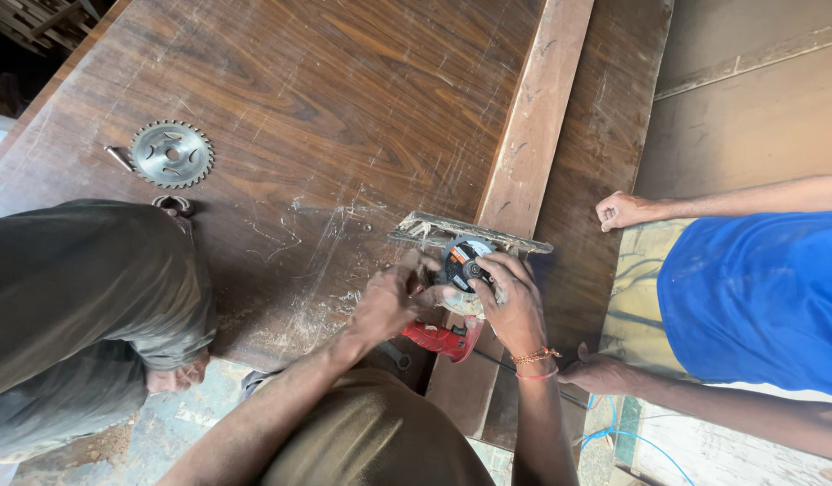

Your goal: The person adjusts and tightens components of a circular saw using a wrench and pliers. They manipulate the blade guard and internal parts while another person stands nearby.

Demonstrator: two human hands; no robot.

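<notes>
A red circular saw (447, 337) with a metal base plate (470, 236) lies on its side on a dark wooden tabletop (344, 108). My left hand (391, 297) grips the saw body beside the blade (461, 261). My right hand (510, 301) rests on the blade's hub, fingers curled around it. A red thread band circles my right wrist. A loose toothed saw blade (171, 154) lies flat at the far left of the tabletop.
A long wooden plank (533, 117) runs along the table past the saw. A person in a blue shirt (758, 297) stands at the right, both hands on the table edge. Another person in a grey-green shirt (74, 288) bends over at the left. Blue cable (614, 436) trails below.
</notes>
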